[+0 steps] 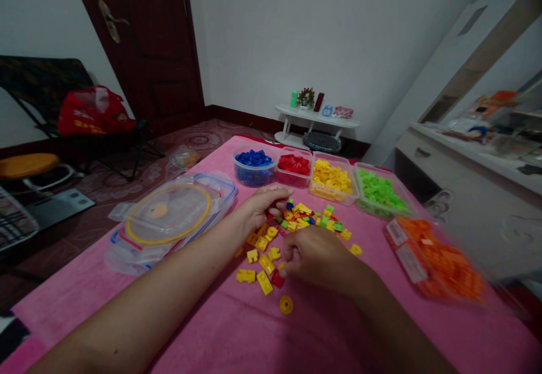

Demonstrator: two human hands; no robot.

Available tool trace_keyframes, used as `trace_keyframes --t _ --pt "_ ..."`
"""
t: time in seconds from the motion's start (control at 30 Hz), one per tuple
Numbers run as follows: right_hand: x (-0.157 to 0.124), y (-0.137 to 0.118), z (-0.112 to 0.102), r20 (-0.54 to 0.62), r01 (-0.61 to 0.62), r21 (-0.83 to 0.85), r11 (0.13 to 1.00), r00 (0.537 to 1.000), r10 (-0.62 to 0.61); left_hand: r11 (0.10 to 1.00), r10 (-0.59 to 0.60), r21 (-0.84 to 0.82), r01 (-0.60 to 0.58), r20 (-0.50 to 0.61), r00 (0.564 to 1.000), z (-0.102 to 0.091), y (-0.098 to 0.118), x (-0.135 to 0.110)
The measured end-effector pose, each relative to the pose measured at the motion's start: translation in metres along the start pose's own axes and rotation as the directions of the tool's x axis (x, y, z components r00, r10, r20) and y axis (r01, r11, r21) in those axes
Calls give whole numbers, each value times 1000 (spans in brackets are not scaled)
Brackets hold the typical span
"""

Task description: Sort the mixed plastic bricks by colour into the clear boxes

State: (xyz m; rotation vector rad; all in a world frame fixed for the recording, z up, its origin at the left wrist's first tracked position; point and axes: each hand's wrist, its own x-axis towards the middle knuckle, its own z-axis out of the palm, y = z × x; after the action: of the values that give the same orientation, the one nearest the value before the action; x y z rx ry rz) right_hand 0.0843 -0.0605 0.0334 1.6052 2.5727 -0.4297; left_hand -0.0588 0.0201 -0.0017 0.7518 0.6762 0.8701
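Loose toy building bricks (266,264), mostly yellow with some red, green and blue, lie scattered on the pink cloth. My left hand (269,201) is curled closed at the far left of the pile; a bit of red shows below its fingers, but what it holds is hidden. Nearer to me, my right hand (307,252) reaches down with thumb and fingers pinched at a red brick (277,279) among the yellow ones. A yellow wheel-shaped piece (286,305) lies just in front of that hand.
Behind the pile stand clear tubs of blue bricks (254,159), red bricks (294,165), yellow bricks (332,176) and green bricks (381,190). An orange-brick tub (440,258) is at the right. Stacked clear lids (169,213) lie left on the pink cloth (203,329).
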Motion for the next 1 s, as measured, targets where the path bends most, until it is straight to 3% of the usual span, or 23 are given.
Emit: trace_keyframes --t 0.17,0.27,0.37,0.57,0.73,0.87,1.0 --pt "-5 -11 11 -45 124 -43 991 991 -126 1000 -4 -13 4 -38 999 1 1 0" --pt "-4 -1 -2 -98 45 -8 999 994 -46 998 -32 42 35 -68 997 3 -2 1" --pt "0 8 -18 -219 -31 136 990 974 60 995 -73 61 77 -63 995 8 -5 3" --pt "4 22 -28 -563 164 485 859 810 163 950 -260 -150 274 109 959 15 -7 -2" --pt "-11 44 -53 -692 308 645 700 624 363 891 -288 -318 324 155 945 15 -2 -2" --pt "-24 57 -67 -746 357 639 681 505 434 916 -220 -321 242 104 970 26 29 31" --pt "-27 61 -69 -760 378 629 679 485 433 982 -26 -189 -1 -138 990 45 76 85"
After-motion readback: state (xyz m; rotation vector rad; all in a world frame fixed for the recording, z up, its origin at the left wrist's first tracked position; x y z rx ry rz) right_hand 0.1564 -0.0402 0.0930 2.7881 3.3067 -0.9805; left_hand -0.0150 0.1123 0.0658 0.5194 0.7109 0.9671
